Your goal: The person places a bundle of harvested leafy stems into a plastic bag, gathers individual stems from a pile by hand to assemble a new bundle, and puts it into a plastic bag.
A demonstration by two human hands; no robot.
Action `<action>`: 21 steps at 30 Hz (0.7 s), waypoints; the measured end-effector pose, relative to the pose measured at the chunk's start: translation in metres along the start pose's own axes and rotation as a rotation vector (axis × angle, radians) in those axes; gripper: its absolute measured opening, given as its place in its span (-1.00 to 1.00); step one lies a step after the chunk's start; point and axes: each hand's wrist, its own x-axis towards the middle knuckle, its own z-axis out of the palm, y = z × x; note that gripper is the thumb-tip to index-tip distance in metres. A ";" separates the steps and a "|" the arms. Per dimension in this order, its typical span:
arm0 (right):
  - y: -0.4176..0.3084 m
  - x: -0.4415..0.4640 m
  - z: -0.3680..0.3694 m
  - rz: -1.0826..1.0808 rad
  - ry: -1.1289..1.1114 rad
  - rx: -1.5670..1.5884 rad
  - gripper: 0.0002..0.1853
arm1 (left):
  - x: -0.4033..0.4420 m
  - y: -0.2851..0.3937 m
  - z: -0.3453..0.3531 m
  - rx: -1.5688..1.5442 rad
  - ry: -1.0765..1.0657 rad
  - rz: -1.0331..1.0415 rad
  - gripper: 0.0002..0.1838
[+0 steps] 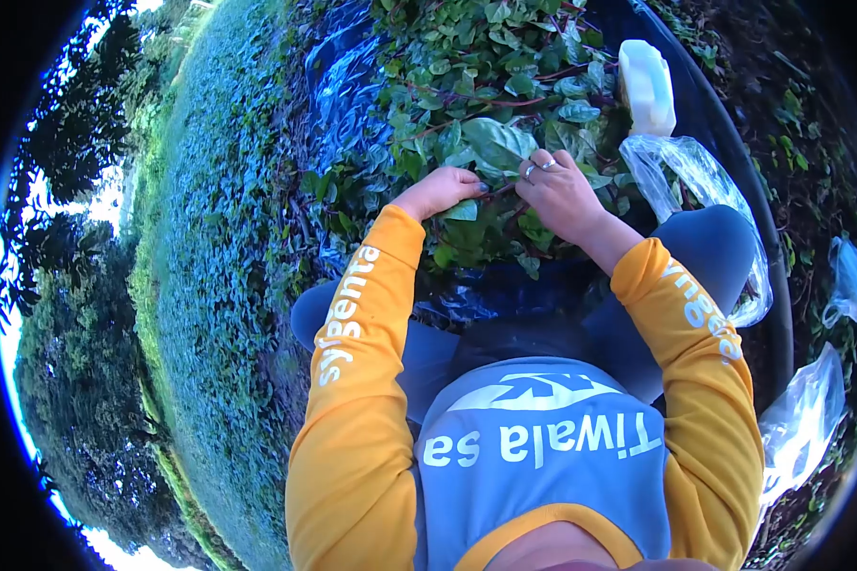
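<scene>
Before the bent knees of the person, leafy vines [448, 90] lie close under both hands. The right hand [562, 195], which wears rings, has its grip pinched on a reddish stem [501, 191]; the left hand [445, 191] also pinches this stem. Between them a broad leaf [498, 143] stands up. To the right are a white container [646, 86] and, touching it, a clear plastic bag [700, 171].

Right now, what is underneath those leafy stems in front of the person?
Shiny blue plastic shows beside the leafy stems on the left, and dark plastic at their near edge. What lies beneath their middle is covered from view, so I cannot tell.
</scene>
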 end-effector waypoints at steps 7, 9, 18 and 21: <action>-0.006 -0.001 0.014 -0.086 -0.056 0.085 -0.92 | 0.011 -0.028 0.005 1.148 0.356 0.368 -0.81; -0.009 0.001 0.014 -0.082 -0.089 0.097 -0.92 | 0.009 -0.024 0.012 1.175 0.432 0.281 -0.83; -0.007 0.002 0.010 -0.047 -0.174 0.093 -0.89 | -0.034 -0.111 -0.092 0.393 1.149 0.045 -0.60; -0.004 -0.001 0.013 -0.027 -0.148 0.116 -0.89 | -0.068 -0.078 -0.093 -0.293 1.680 -0.026 -0.30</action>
